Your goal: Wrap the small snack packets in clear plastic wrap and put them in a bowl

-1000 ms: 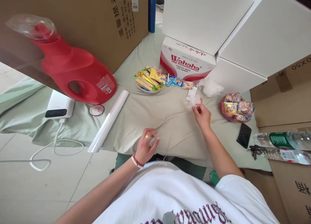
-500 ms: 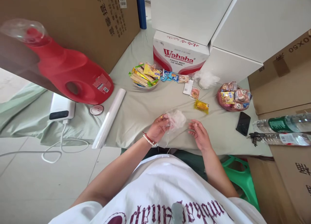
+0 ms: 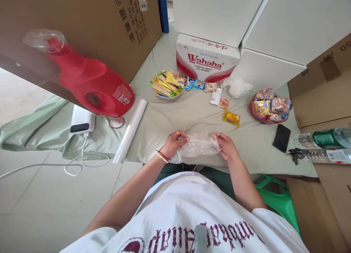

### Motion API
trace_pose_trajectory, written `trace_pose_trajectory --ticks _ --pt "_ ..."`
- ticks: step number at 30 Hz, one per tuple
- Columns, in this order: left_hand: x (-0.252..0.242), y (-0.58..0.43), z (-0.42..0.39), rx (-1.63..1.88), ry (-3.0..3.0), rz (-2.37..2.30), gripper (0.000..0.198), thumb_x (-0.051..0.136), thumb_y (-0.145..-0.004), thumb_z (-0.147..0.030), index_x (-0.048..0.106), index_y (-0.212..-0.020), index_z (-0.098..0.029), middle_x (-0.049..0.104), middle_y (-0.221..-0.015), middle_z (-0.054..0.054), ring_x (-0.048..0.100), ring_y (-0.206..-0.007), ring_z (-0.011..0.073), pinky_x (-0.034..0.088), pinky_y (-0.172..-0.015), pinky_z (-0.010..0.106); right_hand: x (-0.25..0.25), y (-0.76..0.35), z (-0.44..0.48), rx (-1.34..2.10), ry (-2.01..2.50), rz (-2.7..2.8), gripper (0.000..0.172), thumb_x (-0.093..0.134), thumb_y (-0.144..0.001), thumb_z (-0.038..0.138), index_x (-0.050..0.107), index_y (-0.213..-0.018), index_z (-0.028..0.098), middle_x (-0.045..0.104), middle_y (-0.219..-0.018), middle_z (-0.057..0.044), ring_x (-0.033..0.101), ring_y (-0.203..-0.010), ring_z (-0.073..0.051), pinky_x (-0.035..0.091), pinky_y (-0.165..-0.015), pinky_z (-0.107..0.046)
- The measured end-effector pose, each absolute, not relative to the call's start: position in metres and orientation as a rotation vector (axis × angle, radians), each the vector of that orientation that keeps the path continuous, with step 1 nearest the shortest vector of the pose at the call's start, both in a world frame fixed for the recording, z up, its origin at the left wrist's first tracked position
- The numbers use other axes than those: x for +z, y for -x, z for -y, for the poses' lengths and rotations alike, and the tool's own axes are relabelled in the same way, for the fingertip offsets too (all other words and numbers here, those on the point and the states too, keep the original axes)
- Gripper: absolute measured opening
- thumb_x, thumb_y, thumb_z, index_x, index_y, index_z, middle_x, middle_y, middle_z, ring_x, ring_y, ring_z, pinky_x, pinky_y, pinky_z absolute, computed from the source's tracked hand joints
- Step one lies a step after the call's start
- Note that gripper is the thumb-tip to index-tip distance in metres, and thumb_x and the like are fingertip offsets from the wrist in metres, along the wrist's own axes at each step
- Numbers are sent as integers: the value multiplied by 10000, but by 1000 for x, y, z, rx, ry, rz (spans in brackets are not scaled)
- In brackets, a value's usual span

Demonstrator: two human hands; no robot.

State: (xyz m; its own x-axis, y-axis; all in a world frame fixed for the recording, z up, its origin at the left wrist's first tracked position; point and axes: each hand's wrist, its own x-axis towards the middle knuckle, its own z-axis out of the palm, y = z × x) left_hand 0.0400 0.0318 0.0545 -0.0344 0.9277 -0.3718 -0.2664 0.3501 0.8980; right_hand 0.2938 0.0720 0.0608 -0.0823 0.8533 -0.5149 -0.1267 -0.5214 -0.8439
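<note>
A clear plastic bag [image 3: 199, 146] is stretched sideways between my hands, close to the near edge of the cloth-covered table. My left hand [image 3: 176, 142] pinches its left end; a bracelet circles that wrist. At the bag's other end, the fingers of my right hand [image 3: 225, 145] are closed on the plastic. Beyond them on the cloth lies a yellow-wrapped snack [image 3: 231, 118]. Behind it are a small orange-pink packet [image 3: 223, 103] and a white card [image 3: 215, 96].
A bowl of stick snacks [image 3: 167, 85], a basket of packets [image 3: 270, 106] and a crumpled plastic bag [image 3: 238, 87] stand farther back. Leftward are a red jug [image 3: 95, 86], a white roll [image 3: 130, 131] and a power bank [image 3: 82, 119]. A phone [image 3: 281, 138] and bottles [image 3: 326, 139] lie right.
My right hand has come to the bag and gripped its right end. The bag, bunched in my left hand before, is now spread out between both hands. The view has shifted slightly.
</note>
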Motion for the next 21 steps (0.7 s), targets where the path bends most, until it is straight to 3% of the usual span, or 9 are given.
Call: trace_pose_trajectory --ticks 5,7,9,11,14,19,21 --pt "51 -45 -37 1108 -718 -1183 488 829 -715 -607 583 -848 -208 453 -555 -99 353 -451 60 257 -465 220 52 -312 -65 1318 1613 966 507 713 -737 676 679 -925 206 645 -739 0 498 -594 -136 387 -507 -249" --pt "48 -49 -37 1081 -734 -1209 485 813 -727 -618 585 -855 -210 455 -549 -97 354 -447 65 250 -460 224 51 -313 -62 1138 1635 1113 517 655 -804 659 688 -1060 211 687 -900 -37 531 -657 -142 441 -552 -260" --pt "47 -51 -37 1056 -755 -1234 475 797 -742 -621 607 -871 -206 451 -540 -92 366 -456 74 250 -461 228 50 -310 -61 1066 1629 1327 530 714 -784 595 696 -1163 224 703 -1054 -61 534 -674 -132 481 -613 -278" --pt "47 -50 -37 1062 -778 -1262 461 796 -746 -607 635 -887 -199 442 -536 -89 368 -466 79 251 -466 231 47 -305 -64 1102 1627 1483 459 762 -748 535 736 -1081 220 712 -1012 -52 513 -652 -125 485 -649 -289" --pt "53 -43 -33 1134 -813 -1314 434 803 -748 -574 661 -904 -195 431 -542 -90 352 -474 79 256 -473 231 41 -305 -75 1218 1611 1321 372 732 -763 542 721 -917 204 663 -794 -7 492 -615 -128 465 -618 -287" --pt "73 -30 -16 1320 -1094 -1556 278 705 -879 -485 669 -915 -212 555 -647 -44 430 -535 98 368 -543 248 45 -328 -95 991 1427 655 492 829 -651 547 579 -954 250 633 -878 29 572 -675 -106 527 -638 -260" --pt "76 -33 -6 1334 -1366 -1648 198 659 -928 -418 677 -913 -222 632 -738 -3 516 -613 120 428 -625 263 53 -330 -90 999 1457 569 491 821 -669 585 567 -924 252 622 -847 27 563 -640 -99 483 -542 -215"
